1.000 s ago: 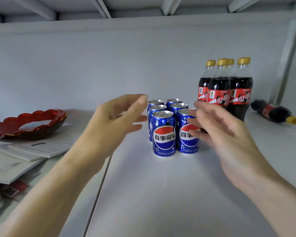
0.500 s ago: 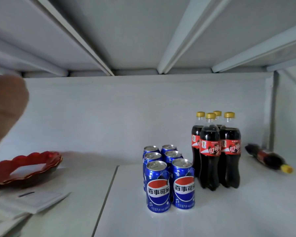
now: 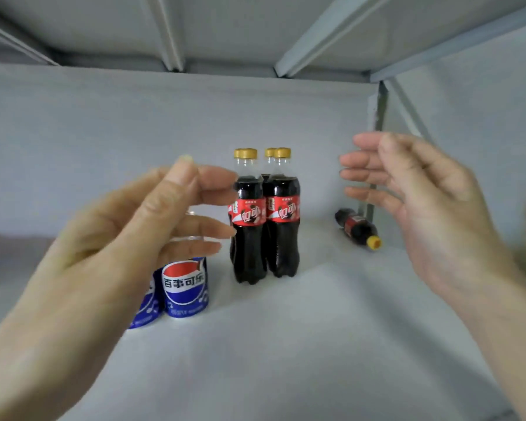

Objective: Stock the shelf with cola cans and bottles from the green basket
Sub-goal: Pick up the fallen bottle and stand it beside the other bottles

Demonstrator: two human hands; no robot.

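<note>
Several upright cola bottles (image 3: 264,229) with gold caps and red labels stand in a tight group at the middle of the white shelf (image 3: 316,329). One more cola bottle (image 3: 359,227) lies on its side at the back right. Blue cola cans (image 3: 185,287) stand left of the bottles, mostly hidden behind my left hand (image 3: 125,238). That hand is open, its fingertips close to the left side of the bottle group. My right hand (image 3: 431,208) is open too, held apart to the right of the bottles. The green basket is out of view.
The shelf's back wall (image 3: 134,132) is close behind the bottles. A side wall and an upright metal post (image 3: 377,123) close off the right. The underside of the shelf above (image 3: 255,31), with its ribs, hangs low overhead.
Both hands were by the cans, then dropped away; now they are raised on either side of the bottle group. The view has swung right, so the red dish is out of frame.
</note>
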